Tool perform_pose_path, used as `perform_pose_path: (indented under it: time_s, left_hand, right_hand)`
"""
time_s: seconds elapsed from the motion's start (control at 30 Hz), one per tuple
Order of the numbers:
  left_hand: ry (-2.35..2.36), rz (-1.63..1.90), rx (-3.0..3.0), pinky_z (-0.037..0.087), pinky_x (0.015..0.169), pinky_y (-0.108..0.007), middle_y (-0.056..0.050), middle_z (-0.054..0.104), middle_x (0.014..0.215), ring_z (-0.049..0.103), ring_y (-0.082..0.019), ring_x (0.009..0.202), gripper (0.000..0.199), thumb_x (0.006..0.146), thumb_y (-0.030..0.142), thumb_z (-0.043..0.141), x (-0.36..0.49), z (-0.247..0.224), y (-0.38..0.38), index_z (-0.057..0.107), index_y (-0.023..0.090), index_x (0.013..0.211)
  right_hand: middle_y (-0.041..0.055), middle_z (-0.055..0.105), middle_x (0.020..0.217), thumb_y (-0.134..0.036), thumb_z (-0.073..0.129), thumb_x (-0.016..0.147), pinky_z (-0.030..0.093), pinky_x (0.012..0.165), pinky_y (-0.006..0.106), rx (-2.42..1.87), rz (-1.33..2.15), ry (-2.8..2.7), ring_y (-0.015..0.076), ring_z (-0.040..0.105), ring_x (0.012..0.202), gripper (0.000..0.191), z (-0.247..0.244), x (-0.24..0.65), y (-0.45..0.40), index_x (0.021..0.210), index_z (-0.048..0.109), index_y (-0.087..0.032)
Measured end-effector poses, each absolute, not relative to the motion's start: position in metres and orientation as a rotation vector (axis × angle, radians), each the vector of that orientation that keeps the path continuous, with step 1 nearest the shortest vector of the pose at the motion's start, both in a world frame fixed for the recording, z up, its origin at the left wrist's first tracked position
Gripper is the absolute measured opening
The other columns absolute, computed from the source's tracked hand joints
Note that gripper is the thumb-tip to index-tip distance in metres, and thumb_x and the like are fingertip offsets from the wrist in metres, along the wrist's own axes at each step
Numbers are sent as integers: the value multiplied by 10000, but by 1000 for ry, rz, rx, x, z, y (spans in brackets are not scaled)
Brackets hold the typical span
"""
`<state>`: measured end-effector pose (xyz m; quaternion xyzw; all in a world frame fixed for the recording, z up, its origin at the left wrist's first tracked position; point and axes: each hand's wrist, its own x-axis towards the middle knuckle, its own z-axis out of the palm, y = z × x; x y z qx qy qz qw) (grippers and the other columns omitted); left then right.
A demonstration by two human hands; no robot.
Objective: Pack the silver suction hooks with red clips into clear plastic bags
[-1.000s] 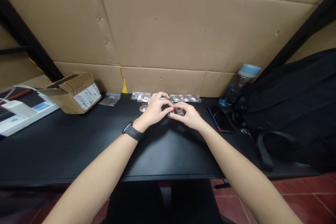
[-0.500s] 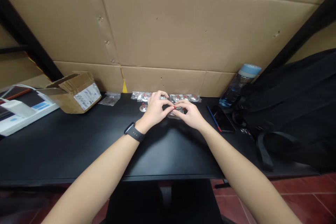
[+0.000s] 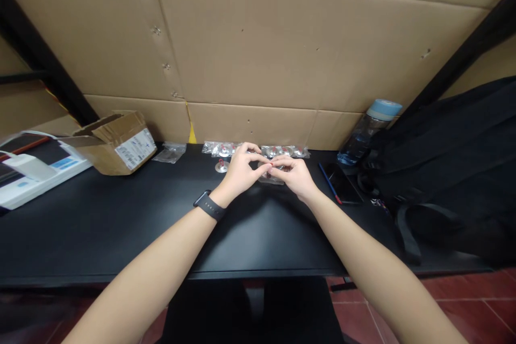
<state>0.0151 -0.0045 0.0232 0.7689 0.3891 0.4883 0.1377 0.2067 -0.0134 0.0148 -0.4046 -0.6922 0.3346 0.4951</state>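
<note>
My left hand [image 3: 242,168] and my right hand [image 3: 297,175] meet over the back of the table, thumbs and forefingers pinched together around a small red piece [image 3: 271,164]. Fingers hide most of it, so its kind is unclear. Beneath the fingertips lies a clear plastic bag [image 3: 271,179]. To the left of my left hand stands a round, shiny disc with a red top [image 3: 221,166], out of its packet. Behind my hands, against the cardboard, is a row of clear packets [image 3: 284,151] with similar red-topped discs.
An open cardboard box [image 3: 121,145], an empty-looking plastic bag [image 3: 170,152] and a white power strip [image 3: 48,177] are on the left. On the right are a blue-capped bottle [image 3: 365,131], a phone [image 3: 343,183], a blue-red pen [image 3: 329,183] and a black bag [image 3: 455,172].
Both hands have shifted very slightly right, still pinched together. Less of the red piece shows between the fingertips now. The surrounding things stay put.
</note>
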Motion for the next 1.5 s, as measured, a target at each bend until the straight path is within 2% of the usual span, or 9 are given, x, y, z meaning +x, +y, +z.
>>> perform_pose_path:
  time_s: [0.13,0.3,0.43,0.6,0.73,0.9,1.07,1.27,1.5]
  left_hand:
    - [1059,1421,2115,469,1060,-422,-43,601,1082,608,-223,1086,90,838,322,769,17,20,-3,805,268,900]
    - [911,1384,1997,486,1025,-375,-52,641,1084,630,-209,1069,142,861,349,750,18,25,-2,792,239,940]
    - [1046,1291,2180,481,992,-372,-68,690,1125,622,-220,1108,271,1005,373,515,-9,38,7,745,243,1069]
    - [1745,724,2528,412,969,-445,-72,724,1134,614,-322,1132,216,857,316,672,-66,39,30,749,286,1057]
    - [1890,491,2461,419,865,-382,-52,774,998,677,-300,1009,227,823,310,673,-80,31,37,744,282,1037]
    - [1939,370,2484,355,922,-422,-71,784,943,680,-317,996,130,833,302,656,-75,25,38,774,268,876]
    - [1900,451,2502,320,949,-432,-48,782,857,681,-297,928,132,826,236,665,-75,26,40,771,263,754]
    - [1455,829,2632,375,946,-388,-17,779,1005,637,-259,1040,115,881,263,678,-54,33,31,789,291,890]
    - [1099,1213,2498,441,979,-395,-11,766,941,621,-227,1034,100,900,256,691,-11,41,3,786,287,897]
  right_hand:
    - [60,742,980,-438,848,731,562,824,369,-897,984,-1539,218,685,895,242,13,203,-16,831,808,-221]
    - [45,744,944,-428,878,686,557,830,385,-868,1167,-1399,195,673,816,298,16,201,-18,873,793,-212]
    - [45,721,936,-426,865,704,544,851,384,-895,1017,-1480,208,659,869,255,23,206,-17,802,771,-210]
    - [71,700,984,-368,860,705,514,866,390,-977,793,-1560,242,648,980,196,27,215,-12,783,780,-207]
    - [75,699,985,-374,841,714,504,791,374,-1022,702,-1618,242,652,945,191,23,219,-8,780,776,-207]
    - [62,698,954,-337,817,730,481,756,339,-1016,664,-1674,218,646,909,151,20,220,-5,783,772,-203]
    - [55,697,933,-322,804,735,476,739,323,-1019,653,-1691,204,637,867,135,21,221,-5,784,766,-202]
    - [52,734,882,-355,797,749,505,737,325,-1005,744,-1656,207,664,811,176,23,220,-6,804,755,-193]
    - [50,754,822,-411,831,730,564,756,371,-956,918,-1542,224,703,735,247,24,218,-8,830,751,-200]
